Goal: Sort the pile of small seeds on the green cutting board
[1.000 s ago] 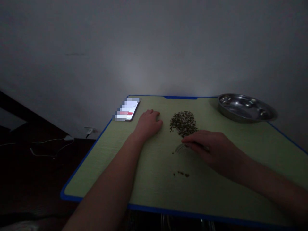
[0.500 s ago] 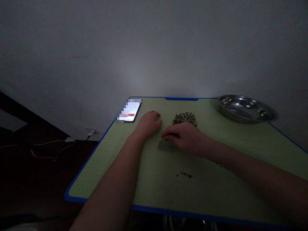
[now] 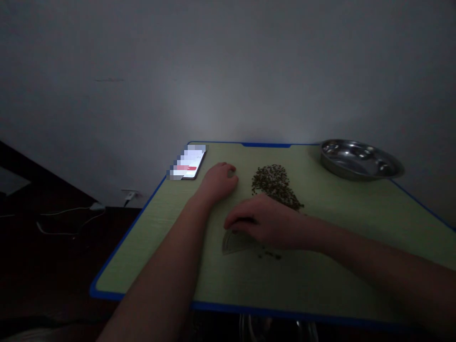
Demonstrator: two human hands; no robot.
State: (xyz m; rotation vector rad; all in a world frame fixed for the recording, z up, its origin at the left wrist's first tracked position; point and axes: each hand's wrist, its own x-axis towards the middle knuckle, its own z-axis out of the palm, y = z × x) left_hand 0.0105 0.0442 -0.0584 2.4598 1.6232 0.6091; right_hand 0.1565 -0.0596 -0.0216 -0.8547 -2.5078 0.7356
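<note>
My right hand is closed, pinching a clear protractor by its curved edge. The protractor stands on the table, and the hand covers part of it. Just beyond the hand lies a pile of small dark and pale grains, which look like beans or seeds. A few dark bits lie on the near side of the protractor. My left hand rests on the table left of the pile, fingers loosely curled, with a gap between thumb and forefinger and nothing seen in it.
A wide steel basin stands at the table's far right corner. At the far left lies a phone with a lit, partly blurred screen. A wall rises behind the table. Left of it, a plug and white cables show in the dark.
My right hand has drawn the protractor nearer to me and slightly left. More of the grain pile shows now, reaching toward the right. My left hand has hardly moved.
</note>
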